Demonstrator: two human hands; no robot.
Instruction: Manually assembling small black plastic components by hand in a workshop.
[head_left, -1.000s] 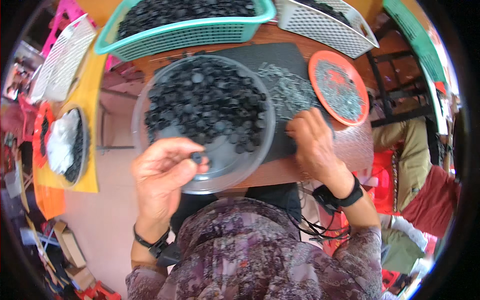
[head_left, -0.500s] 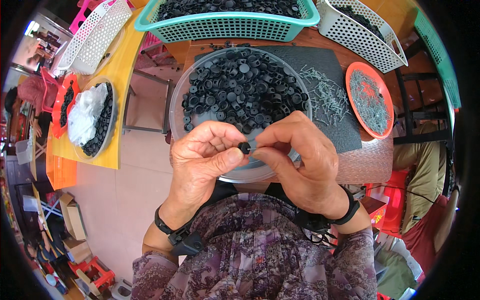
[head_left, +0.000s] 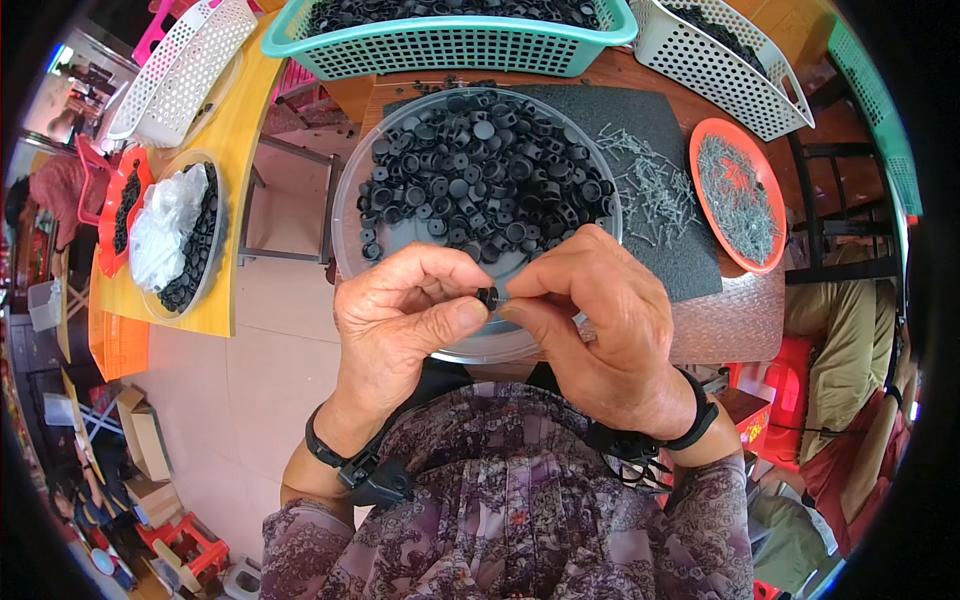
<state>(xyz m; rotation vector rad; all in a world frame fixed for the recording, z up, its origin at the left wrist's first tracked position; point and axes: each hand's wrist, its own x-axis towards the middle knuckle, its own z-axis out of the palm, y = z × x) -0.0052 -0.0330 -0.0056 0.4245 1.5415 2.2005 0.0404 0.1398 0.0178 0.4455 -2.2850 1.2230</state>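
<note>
My left hand [head_left: 395,325] pinches a small round black plastic cap [head_left: 487,297] between thumb and index finger. Close against it, my right hand [head_left: 605,320] has thumb and forefinger closed on a thin metal screw [head_left: 503,299], mostly covered by the fingertips. The screw's visible end meets the cap; how deep it sits I cannot tell. Both hands are over the near rim of a clear round tub [head_left: 345,215], which holds a heap of black caps [head_left: 480,165]. Loose screws [head_left: 650,190] lie on a dark mat [head_left: 690,275] right of the tub.
An orange-red plate [head_left: 705,215] of screws stands at the right. Behind the tub are a teal basket [head_left: 440,62] and a white basket [head_left: 720,85], both with black parts. On a yellow table [head_left: 215,310] at left, a clear plastic bag [head_left: 172,225] rests on another tub.
The pinching grips of both hands stay the same, with the cap and screw end to end. The cap has tilted slightly, and the whole view has shifted a little.
</note>
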